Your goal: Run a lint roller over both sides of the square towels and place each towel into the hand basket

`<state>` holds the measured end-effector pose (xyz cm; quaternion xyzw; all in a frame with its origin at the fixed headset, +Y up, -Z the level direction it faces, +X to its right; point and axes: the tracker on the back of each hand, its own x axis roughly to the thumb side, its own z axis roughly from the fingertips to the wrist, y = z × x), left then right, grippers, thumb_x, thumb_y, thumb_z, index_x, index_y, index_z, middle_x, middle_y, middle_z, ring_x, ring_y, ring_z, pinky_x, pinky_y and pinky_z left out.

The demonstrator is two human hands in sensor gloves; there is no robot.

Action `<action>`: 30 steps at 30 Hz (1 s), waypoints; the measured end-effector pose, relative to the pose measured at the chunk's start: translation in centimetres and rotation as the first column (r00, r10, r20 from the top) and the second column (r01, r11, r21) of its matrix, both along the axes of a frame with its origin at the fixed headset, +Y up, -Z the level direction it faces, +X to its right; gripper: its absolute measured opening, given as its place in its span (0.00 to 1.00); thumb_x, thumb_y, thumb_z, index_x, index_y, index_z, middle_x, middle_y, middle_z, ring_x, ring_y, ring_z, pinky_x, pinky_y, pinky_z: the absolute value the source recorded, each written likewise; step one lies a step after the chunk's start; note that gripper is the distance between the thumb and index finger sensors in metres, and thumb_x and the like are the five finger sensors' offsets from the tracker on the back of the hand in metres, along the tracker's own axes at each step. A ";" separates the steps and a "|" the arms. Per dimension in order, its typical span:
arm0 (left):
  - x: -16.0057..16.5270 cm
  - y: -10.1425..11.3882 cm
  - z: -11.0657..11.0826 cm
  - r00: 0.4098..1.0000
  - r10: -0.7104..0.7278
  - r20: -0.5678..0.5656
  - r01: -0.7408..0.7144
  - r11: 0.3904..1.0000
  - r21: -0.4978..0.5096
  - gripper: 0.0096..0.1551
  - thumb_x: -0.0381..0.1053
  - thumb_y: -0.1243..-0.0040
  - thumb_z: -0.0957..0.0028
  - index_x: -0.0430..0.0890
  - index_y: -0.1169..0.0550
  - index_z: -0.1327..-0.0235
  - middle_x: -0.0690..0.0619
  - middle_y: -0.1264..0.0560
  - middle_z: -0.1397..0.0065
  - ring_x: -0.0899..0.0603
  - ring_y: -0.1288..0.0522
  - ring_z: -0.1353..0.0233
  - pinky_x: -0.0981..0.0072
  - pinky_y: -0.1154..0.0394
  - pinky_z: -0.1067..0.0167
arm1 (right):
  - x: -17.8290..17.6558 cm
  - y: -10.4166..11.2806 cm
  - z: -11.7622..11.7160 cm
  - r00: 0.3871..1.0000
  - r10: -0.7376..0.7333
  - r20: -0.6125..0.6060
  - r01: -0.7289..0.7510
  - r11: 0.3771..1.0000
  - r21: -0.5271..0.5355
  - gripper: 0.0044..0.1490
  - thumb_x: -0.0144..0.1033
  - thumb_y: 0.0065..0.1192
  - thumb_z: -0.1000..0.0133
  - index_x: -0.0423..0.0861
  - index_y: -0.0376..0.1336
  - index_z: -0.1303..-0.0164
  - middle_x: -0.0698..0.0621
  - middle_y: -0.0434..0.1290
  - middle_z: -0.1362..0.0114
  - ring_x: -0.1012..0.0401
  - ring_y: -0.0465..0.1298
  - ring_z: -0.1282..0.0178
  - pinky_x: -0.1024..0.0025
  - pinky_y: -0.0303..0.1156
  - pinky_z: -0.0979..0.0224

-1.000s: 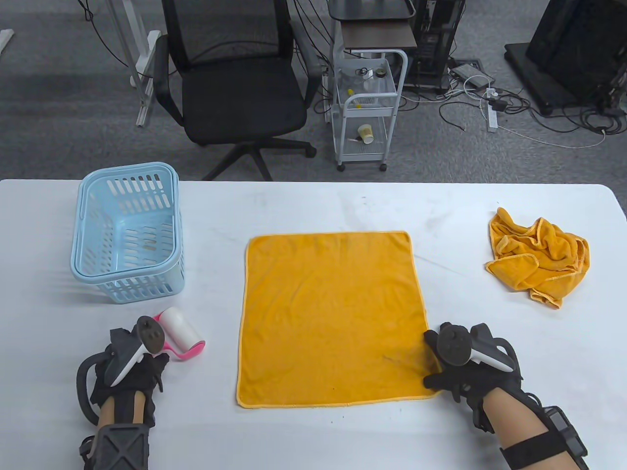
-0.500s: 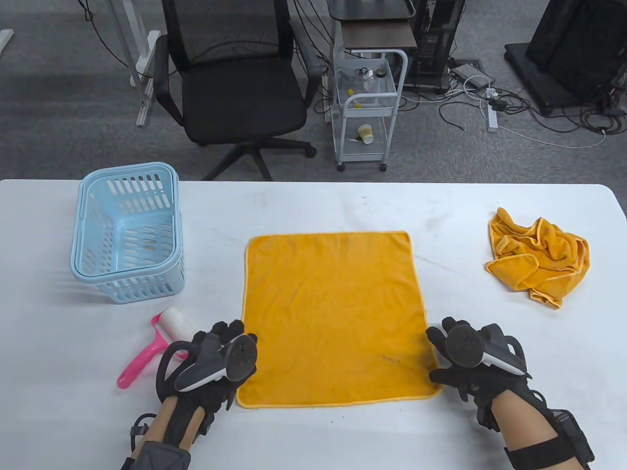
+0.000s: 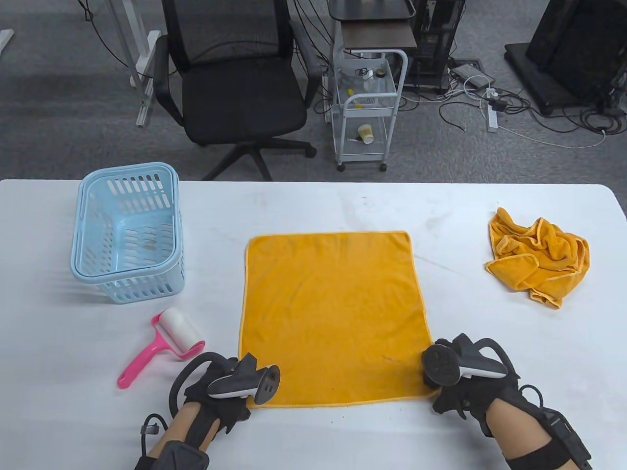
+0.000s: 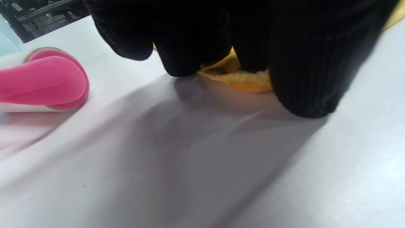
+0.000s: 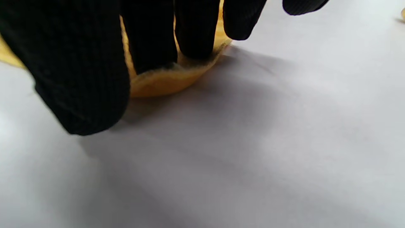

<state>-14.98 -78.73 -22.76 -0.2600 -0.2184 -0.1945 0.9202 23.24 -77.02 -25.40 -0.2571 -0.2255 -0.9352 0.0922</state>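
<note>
Both hands pinch the flat towel's near corners at lower centre: left hand, right hand, though the grip seems shallow. An uneven lift could fold it or drag it onto the lint roller.

Office: swivel chair, floor cables

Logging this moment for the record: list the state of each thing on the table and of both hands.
Flat towel: spread flat, both near corners pinched.
Crumpled towel: bunched up.
Lint roller: lying untouched.
Basket: upright, no towel inside.
Left hand: pinches near-left corner.
Right hand: pinches near-right corner.
</note>
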 end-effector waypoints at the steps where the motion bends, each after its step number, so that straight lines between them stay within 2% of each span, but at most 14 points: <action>1: 0.0 0.0 0.0 1.000 -0.007 0.005 0.007 1.000 0.006 0.33 0.61 0.23 0.61 0.63 0.26 0.42 0.57 0.38 0.16 0.41 0.29 0.20 0.41 0.35 0.24 | -0.3 -0.2 0.1 1.000 0.020 -0.007 -0.019 0.999 0.031 0.40 0.52 0.86 0.56 0.50 0.70 0.36 0.45 0.59 0.15 0.39 0.55 0.15 0.28 0.54 0.24; 3: 0.0 0.0 0.0 1.000 -0.005 0.004 0.005 1.000 0.011 0.30 0.57 0.22 0.57 0.64 0.25 0.43 0.58 0.38 0.17 0.42 0.29 0.21 0.42 0.35 0.24 | -0.6 -0.4 0.1 0.999 0.051 -0.016 -0.050 0.995 0.086 0.36 0.50 0.85 0.55 0.52 0.70 0.39 0.46 0.60 0.16 0.40 0.57 0.15 0.29 0.54 0.24; 5: 0.0 0.0 0.0 1.000 -0.023 0.012 0.023 0.999 0.023 0.28 0.55 0.23 0.55 0.65 0.25 0.43 0.59 0.38 0.17 0.43 0.28 0.21 0.43 0.35 0.23 | -0.7 -0.5 0.0 1.000 0.021 0.001 -0.021 0.997 0.079 0.30 0.46 0.84 0.52 0.51 0.72 0.42 0.46 0.61 0.17 0.40 0.57 0.16 0.29 0.54 0.24; 9: 0.0 0.1 0.0 1.000 0.002 0.012 -0.003 0.999 0.038 0.21 0.54 0.26 0.52 0.65 0.23 0.47 0.59 0.36 0.18 0.43 0.27 0.22 0.44 0.34 0.24 | -0.4 -0.6 -0.3 1.000 -0.017 0.019 0.015 0.997 0.077 0.25 0.44 0.82 0.50 0.52 0.73 0.44 0.46 0.61 0.18 0.41 0.58 0.16 0.29 0.54 0.24; 12: -0.4 0.5 -0.2 0.998 0.056 0.002 -0.056 0.998 0.030 0.20 0.54 0.27 0.52 0.64 0.21 0.47 0.58 0.34 0.19 0.43 0.25 0.23 0.44 0.32 0.24 | 0.6 -0.4 -0.8 0.992 -0.102 0.067 0.102 0.995 0.017 0.24 0.44 0.80 0.49 0.51 0.72 0.43 0.46 0.61 0.17 0.41 0.58 0.16 0.30 0.55 0.24; 15: -1.0 1.7 -0.3 0.993 0.120 -0.014 -0.119 0.991 0.059 0.19 0.55 0.28 0.52 0.63 0.19 0.47 0.59 0.29 0.21 0.43 0.23 0.24 0.43 0.31 0.26 | 2.5 0.2 -1.8 0.947 -0.276 0.163 0.286 0.957 -0.042 0.24 0.43 0.79 0.47 0.50 0.71 0.43 0.45 0.65 0.20 0.40 0.60 0.17 0.30 0.56 0.24; 17: -1.4 3.6 -0.3 0.982 0.187 -0.022 -0.183 0.975 0.127 0.19 0.56 0.29 0.52 0.63 0.20 0.47 0.59 0.28 0.21 0.43 0.23 0.24 0.41 0.30 0.26 | 4.3 1.6 -2.1 0.877 -0.426 0.223 0.447 0.893 -0.048 0.24 0.42 0.77 0.46 0.50 0.71 0.42 0.44 0.66 0.20 0.39 0.60 0.18 0.30 0.56 0.25; 19: -2.2 6.9 -0.3 0.957 0.290 -0.024 -0.277 0.932 0.233 0.20 0.56 0.31 0.50 0.62 0.20 0.45 0.58 0.28 0.21 0.42 0.22 0.24 0.39 0.31 0.26 | 6.2 4.4 -2.2 0.727 -0.634 0.262 0.661 0.751 -0.016 0.24 0.42 0.77 0.45 0.48 0.70 0.41 0.42 0.67 0.21 0.39 0.61 0.18 0.30 0.57 0.25; 22: -3.0 11.4 -0.1 0.935 0.355 -0.008 -0.330 0.876 0.352 0.20 0.56 0.34 0.49 0.61 0.22 0.43 0.57 0.29 0.20 0.41 0.24 0.23 0.37 0.32 0.26 | 7.5 7.5 -2.4 0.672 -0.697 0.250 0.709 0.703 0.055 0.24 0.42 0.77 0.45 0.48 0.70 0.41 0.42 0.67 0.21 0.38 0.61 0.18 0.30 0.57 0.25; 24: -3.7 15.3 0.4 0.921 0.389 0.007 -0.347 0.815 0.464 0.20 0.56 0.34 0.48 0.61 0.22 0.42 0.57 0.29 0.20 0.41 0.24 0.23 0.36 0.33 0.26 | 8.5 10.9 -2.3 0.635 -0.737 0.232 0.740 0.666 0.091 0.24 0.43 0.77 0.45 0.48 0.70 0.41 0.42 0.67 0.21 0.38 0.61 0.18 0.29 0.56 0.25; 25: -3.9 16.5 0.7 0.916 0.401 0.013 -0.355 0.794 0.493 0.21 0.57 0.35 0.48 0.60 0.22 0.42 0.57 0.30 0.20 0.41 0.24 0.22 0.35 0.33 0.25 | 8.6 11.6 -2.3 0.627 -0.746 0.226 0.748 0.657 0.094 0.24 0.43 0.77 0.45 0.48 0.70 0.41 0.42 0.67 0.21 0.38 0.61 0.18 0.29 0.56 0.25; 27: -4.4 19.5 1.4 0.904 0.426 0.034 -0.372 0.744 0.555 0.21 0.57 0.35 0.47 0.59 0.22 0.41 0.56 0.29 0.20 0.40 0.24 0.22 0.35 0.33 0.26 | 9.0 14.5 -1.8 0.604 -0.773 0.194 0.770 0.629 0.109 0.25 0.43 0.76 0.44 0.48 0.70 0.40 0.42 0.67 0.21 0.38 0.61 0.18 0.29 0.56 0.25; 28: -4.7 21.2 2.0 0.896 0.442 0.051 -0.384 0.710 0.590 0.21 0.57 0.36 0.47 0.59 0.22 0.41 0.56 0.29 0.20 0.40 0.25 0.22 0.34 0.33 0.26 | 9.3 16.8 -1.3 0.595 -0.787 0.165 0.779 0.615 0.124 0.25 0.44 0.75 0.44 0.47 0.70 0.40 0.42 0.67 0.21 0.38 0.61 0.18 0.29 0.56 0.25; 30: -5.0 23.8 3.1 0.889 0.451 0.073 -0.390 0.666 0.635 0.21 0.58 0.36 0.47 0.58 0.22 0.41 0.56 0.29 0.20 0.40 0.24 0.22 0.34 0.33 0.26 | 9.6 19.4 -0.6 0.587 -0.800 0.124 0.788 0.599 0.139 0.25 0.44 0.75 0.44 0.47 0.70 0.39 0.41 0.67 0.21 0.37 0.61 0.18 0.29 0.56 0.25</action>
